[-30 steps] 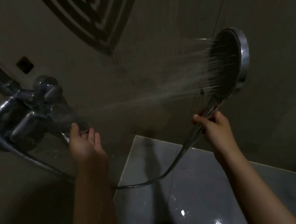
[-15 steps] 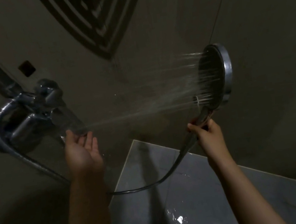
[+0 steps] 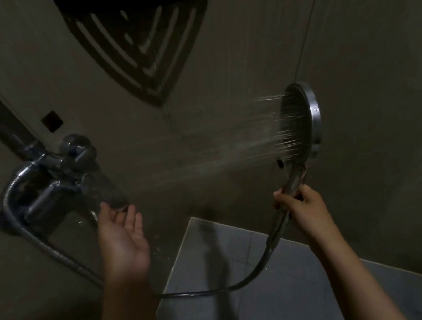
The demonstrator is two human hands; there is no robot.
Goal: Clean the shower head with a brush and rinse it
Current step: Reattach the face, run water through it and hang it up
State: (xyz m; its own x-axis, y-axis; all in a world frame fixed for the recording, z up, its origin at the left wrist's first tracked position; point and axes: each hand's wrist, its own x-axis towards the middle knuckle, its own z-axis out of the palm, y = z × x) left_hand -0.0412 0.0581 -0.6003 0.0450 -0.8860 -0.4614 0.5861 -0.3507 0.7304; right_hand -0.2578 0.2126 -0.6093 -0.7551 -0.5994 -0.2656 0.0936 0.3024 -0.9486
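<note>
My right hand point(image 3: 304, 208) grips the handle of the round chrome shower head point(image 3: 301, 120), well right of the chrome wall mixer tap point(image 3: 55, 181), spraying towards it. My left hand point(image 3: 123, 240) lies open, palm up, just under that tap. For a good rinse I'd let every nozzle flush, then ease the tap shut.

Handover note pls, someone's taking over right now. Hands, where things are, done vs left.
Right hand: grips the handle of the shower head, which is held up with its face turned left, spraying water toward the mixer tap.
Left hand: open, palm up, fingertips at the tap's lever; contact unclear.
Hose: loops down from the handle.
Done: rinse water is running. Scrubbing can't be confirmed from this view.
Left: probably finish the rinse, then shut the water off.
</note>
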